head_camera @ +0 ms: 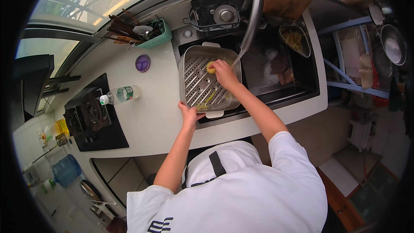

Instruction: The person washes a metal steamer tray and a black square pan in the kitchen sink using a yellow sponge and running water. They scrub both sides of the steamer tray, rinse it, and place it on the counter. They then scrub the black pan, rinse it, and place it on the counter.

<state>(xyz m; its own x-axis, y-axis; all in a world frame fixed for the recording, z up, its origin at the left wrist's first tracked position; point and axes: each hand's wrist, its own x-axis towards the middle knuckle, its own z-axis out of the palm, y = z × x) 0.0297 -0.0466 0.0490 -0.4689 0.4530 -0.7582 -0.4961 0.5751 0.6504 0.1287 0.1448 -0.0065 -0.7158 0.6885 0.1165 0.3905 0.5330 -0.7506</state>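
Note:
A square metal pan with a perforated, ridged floor and white handles (198, 85) rests over the left part of the black sink (292, 95). My left hand (190, 114) grips its near-left corner. My right hand (225, 73) holds a rounded yellow object (211, 67) over the perforated floor; whether it is a sponge or a vegetable I cannot tell. Yellow-green scraps (203, 105) lie in the pan's near end. From the faucet (252, 22) a stream of water falls near the pan's right side, just beyond my right hand.
A corner strainer with scraps (295, 40) and brownish pieces (284, 76) are in the sink's right side. On the counter are a plastic bottle (124, 94), a purple lid (142, 63) and a green utensil basket (158, 37). A gas stove (97, 116) stands left.

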